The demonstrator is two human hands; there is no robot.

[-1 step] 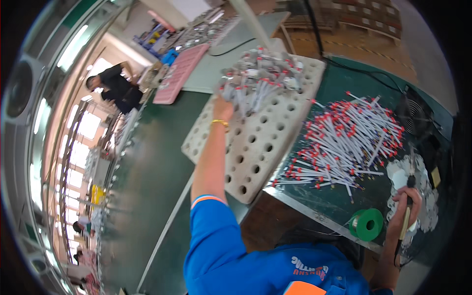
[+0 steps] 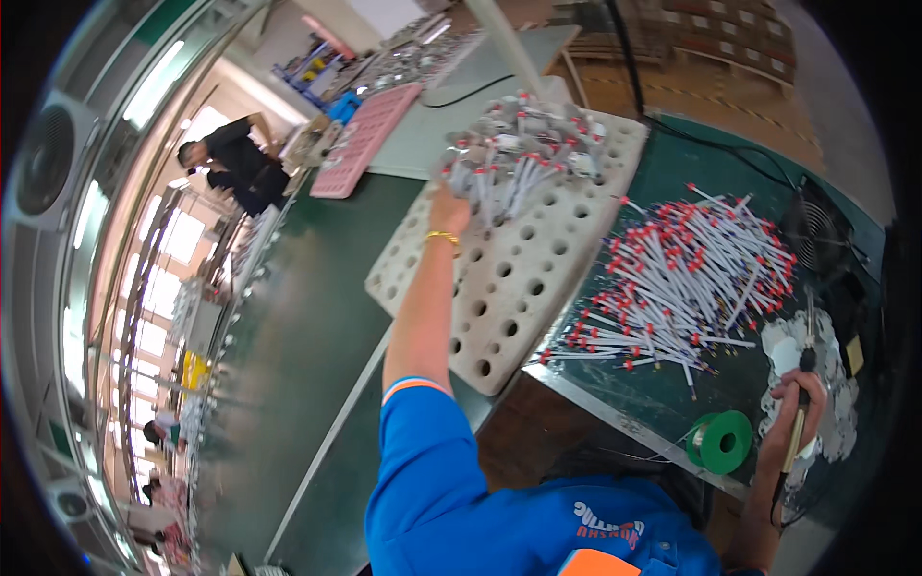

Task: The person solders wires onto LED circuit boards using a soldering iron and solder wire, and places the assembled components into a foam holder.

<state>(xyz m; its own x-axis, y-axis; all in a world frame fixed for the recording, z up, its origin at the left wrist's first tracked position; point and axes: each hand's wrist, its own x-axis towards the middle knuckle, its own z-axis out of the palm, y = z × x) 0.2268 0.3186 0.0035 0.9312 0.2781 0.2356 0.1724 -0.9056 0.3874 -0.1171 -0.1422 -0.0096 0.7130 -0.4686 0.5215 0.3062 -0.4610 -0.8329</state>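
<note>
My left hand [image 2: 448, 209] reaches to the near left edge of a heap of pale parts with white, red-tipped leads [image 2: 523, 154]. Its fingertips are blurred against the heap, so whether they hold a piece is unclear. Under the heap lies an off-white board with rows of round holes [image 2: 495, 298]. My right hand [image 2: 799, 401] is closed around the handle of a soldering iron [image 2: 805, 367], its tip pointing away from me. Flat whitish pieces [image 2: 837, 413] lie beneath that hand. Left of it stands a green spool of solder wire [image 2: 718, 442].
Many loose white leads with red ends [image 2: 672, 278] cover the right-hand green table. A black fan [image 2: 816, 230] and cables stand at its far right. Left of the board runs a long green work surface [image 2: 288, 365], with a pink tray [image 2: 365, 144] beyond. A person [image 2: 240, 163] stands far left.
The view has shifted slightly, so the scene sits a little further right. My left hand stays at the heap's edge, and my right hand keeps hold of the soldering iron.
</note>
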